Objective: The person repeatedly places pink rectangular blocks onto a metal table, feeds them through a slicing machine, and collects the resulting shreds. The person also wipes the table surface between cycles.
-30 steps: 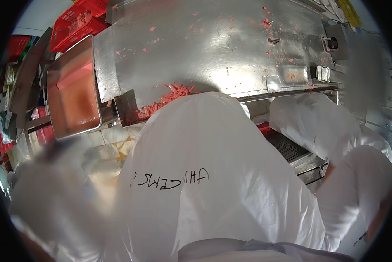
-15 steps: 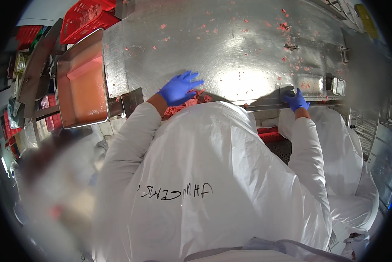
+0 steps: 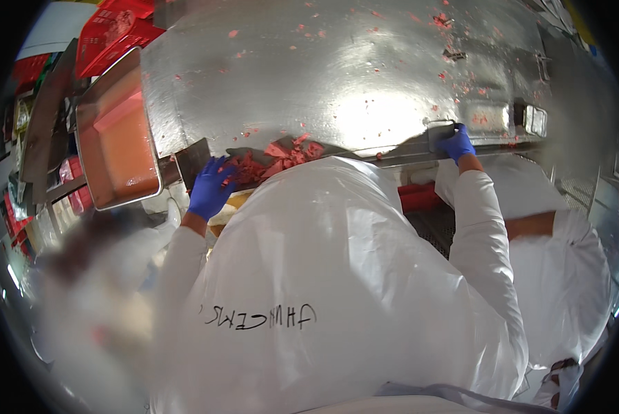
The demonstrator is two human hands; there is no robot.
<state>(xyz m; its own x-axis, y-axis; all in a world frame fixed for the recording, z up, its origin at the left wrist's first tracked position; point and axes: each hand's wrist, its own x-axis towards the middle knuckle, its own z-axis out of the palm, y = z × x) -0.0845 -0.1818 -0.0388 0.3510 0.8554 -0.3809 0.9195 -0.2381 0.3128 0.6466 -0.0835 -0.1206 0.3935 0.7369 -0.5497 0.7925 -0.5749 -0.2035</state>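
- Currently the left hand (image 3: 211, 190), in a blue glove, is at the left end of a heap of pink meat scraps (image 3: 292, 156); its fingers are spread toward the scraps, but I cannot tell whether they pinch any.
- The heap lies along the near edge of the metal worktop (image 3: 275, 90), just in front of the person's white apron (image 3: 309, 262), which bears dark handwriting.
- The right hand (image 3: 459, 145), also gloved in blue, is at the same edge, well apart from the heap; its fingers are bent around the right side of a flat grey piece (image 3: 440, 136), grasping it.
- Just beyond the right hand are a shallow tray (image 3: 486, 119) with pink bits in it and, farther right, a small clear box (image 3: 535, 121).
- Small pink crumbs are scattered over the worktop, most thickly toward its right side.
- Left of the worktop is a deep metal tub (image 3: 152, 165) of cloudy orange liquid, with a red basket (image 3: 95, 45) behind it that holds more pink pieces.
- At the right, a co-worker in white (image 3: 557, 290) stands close by.
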